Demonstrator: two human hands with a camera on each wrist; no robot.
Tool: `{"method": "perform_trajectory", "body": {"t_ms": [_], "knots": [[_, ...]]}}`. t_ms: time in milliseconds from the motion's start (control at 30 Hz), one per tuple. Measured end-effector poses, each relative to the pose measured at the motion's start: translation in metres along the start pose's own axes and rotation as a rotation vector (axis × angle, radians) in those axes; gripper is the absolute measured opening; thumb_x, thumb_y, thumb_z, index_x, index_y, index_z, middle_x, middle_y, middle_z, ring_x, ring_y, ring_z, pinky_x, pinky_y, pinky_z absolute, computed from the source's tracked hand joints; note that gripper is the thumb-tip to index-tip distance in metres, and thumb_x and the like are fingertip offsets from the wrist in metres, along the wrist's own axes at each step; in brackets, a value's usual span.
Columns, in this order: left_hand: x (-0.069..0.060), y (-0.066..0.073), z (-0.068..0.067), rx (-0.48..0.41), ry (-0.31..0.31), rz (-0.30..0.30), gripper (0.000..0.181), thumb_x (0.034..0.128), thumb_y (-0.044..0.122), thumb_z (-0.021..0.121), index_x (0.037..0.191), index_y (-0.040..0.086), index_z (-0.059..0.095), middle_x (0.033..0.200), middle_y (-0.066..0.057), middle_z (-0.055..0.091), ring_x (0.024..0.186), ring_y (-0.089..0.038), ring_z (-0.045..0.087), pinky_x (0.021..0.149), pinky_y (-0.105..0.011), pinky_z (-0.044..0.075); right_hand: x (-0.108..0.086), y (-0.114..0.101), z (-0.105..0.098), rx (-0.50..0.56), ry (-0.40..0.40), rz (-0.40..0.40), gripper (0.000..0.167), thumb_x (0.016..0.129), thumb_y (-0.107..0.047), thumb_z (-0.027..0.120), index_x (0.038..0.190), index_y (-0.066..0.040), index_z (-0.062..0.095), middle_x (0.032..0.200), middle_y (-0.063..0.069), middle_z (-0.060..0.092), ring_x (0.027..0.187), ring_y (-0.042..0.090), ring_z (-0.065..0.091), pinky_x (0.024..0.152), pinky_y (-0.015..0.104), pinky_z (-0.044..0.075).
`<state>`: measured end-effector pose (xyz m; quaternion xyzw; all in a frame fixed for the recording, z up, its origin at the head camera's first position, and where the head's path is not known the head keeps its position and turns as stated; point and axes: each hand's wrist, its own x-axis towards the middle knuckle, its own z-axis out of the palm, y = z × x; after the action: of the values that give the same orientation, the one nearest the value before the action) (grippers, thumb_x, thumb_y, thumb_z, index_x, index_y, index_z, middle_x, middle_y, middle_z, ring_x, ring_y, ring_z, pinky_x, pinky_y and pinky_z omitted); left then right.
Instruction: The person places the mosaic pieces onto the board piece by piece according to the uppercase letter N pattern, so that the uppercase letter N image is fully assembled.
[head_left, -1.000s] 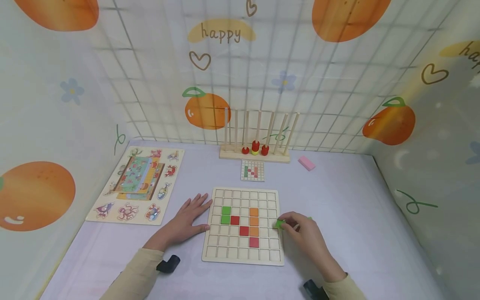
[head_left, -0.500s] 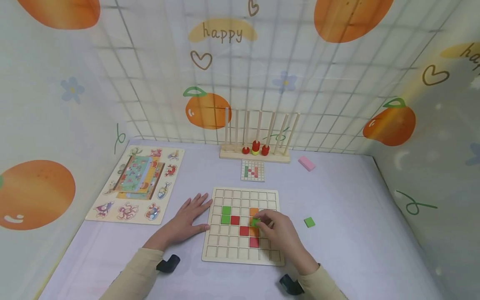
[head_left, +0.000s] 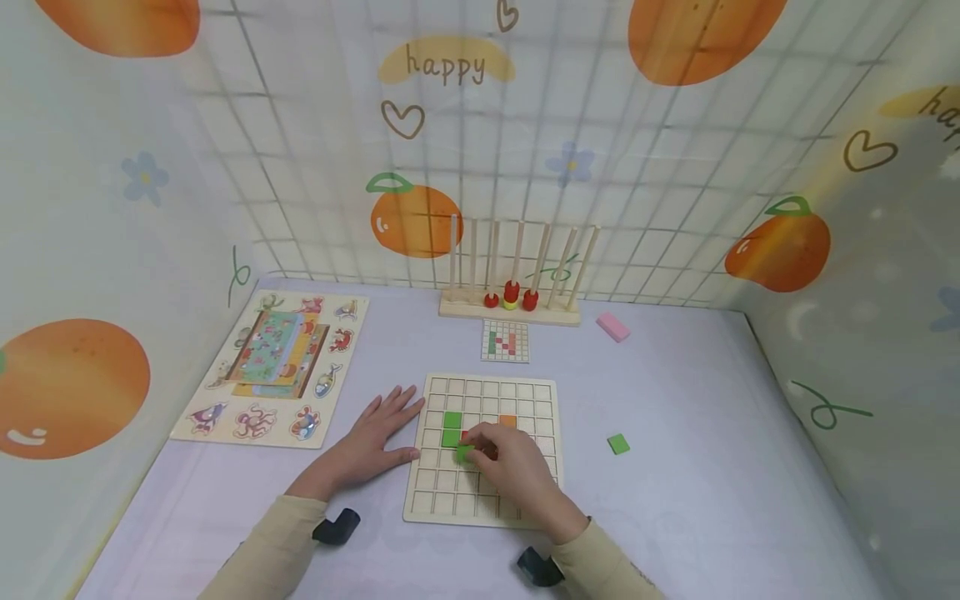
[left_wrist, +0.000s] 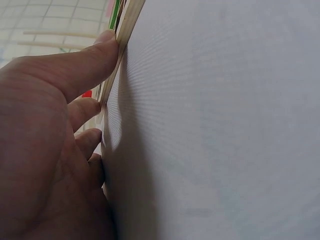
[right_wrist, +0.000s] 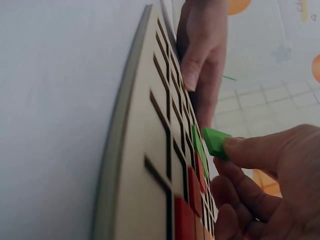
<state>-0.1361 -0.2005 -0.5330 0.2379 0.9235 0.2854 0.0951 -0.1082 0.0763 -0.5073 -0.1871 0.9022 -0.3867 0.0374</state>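
A wooden grid board (head_left: 450,503) lies on the table with green, red and orange square tiles set in its cells. My right hand (head_left: 513,467) pinches a green tile (right_wrist: 216,142) between thumb and fingers, just above the board's surface. In the head view that hand covers part of the red and orange tiles. My left hand (head_left: 375,437) lies with fingers spread at the board's left edge, its thumb (left_wrist: 95,62) touching that edge in the left wrist view. Another green tile (head_left: 618,443) lies loose on the table to the right of the board.
Behind the board lies a small pattern card (head_left: 506,342). Farther back stands a wooden peg rack (head_left: 510,309) with red and yellow beads. A pink block (head_left: 613,327) is at the back right, and a picture puzzle board (head_left: 341,321) at the left.
My right hand has carried the pinched green tile leftward from the board's right edge to over its left-middle cells. The left hand has stayed in place.
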Motion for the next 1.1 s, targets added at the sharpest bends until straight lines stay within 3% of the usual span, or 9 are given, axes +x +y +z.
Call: {"method": "perform_trajectory", "body": {"t_ms": [367, 600, 867, 1100], "knots": [[0.000, 0.000, -0.001, -0.004, 0.000, 0.009, 0.079, 0.0951, 0.040, 0.071, 0.160, 0.013, 0.035, 0.169, -0.009, 0.018, 0.156, -0.034, 0.009, 0.126, -0.054, 0.003, 0.007, -0.010, 0.021, -0.127, -0.009, -0.024, 0.010, 0.090, -0.024, 0.079, 0.100, -0.025, 0.076, 0.085, -0.017, 0.068, 0.073, 0.001, 0.053, 0.063, 0.018, 0.046], [0.001, -0.001, 0.000, 0.001, 0.001, 0.013, 0.079, 0.0947, 0.041, 0.071, 0.160, 0.014, 0.035, 0.170, -0.008, 0.017, 0.156, -0.033, 0.008, 0.127, -0.053, 0.003, 0.007, -0.015, 0.026, -0.186, 0.047, -0.037, 0.009, 0.088, -0.024, 0.081, 0.095, -0.025, 0.077, 0.084, -0.017, 0.065, 0.074, 0.004, 0.048, 0.059, 0.017, 0.042], [0.001, -0.002, 0.001, 0.003, 0.002, 0.011, 0.080, 0.0947, 0.042, 0.071, 0.160, 0.014, 0.034, 0.170, -0.007, 0.017, 0.157, -0.032, 0.007, 0.127, -0.053, 0.002, 0.006, -0.017, 0.025, -0.206, 0.060, -0.020, 0.011, 0.087, -0.024, 0.081, 0.098, -0.024, 0.079, 0.095, -0.011, 0.062, 0.081, 0.005, 0.049, 0.060, 0.016, 0.044], [0.001, 0.000, 0.000, 0.001, -0.001, 0.002, 0.080, 0.0945, 0.041, 0.071, 0.160, 0.014, 0.035, 0.170, -0.008, 0.018, 0.157, -0.032, 0.008, 0.127, -0.053, 0.003, 0.004, -0.010, 0.022, -0.180, 0.052, -0.022, 0.014, 0.088, -0.024, 0.079, 0.103, -0.024, 0.079, 0.091, -0.010, 0.061, 0.076, 0.004, 0.047, 0.060, 0.017, 0.044]]}}
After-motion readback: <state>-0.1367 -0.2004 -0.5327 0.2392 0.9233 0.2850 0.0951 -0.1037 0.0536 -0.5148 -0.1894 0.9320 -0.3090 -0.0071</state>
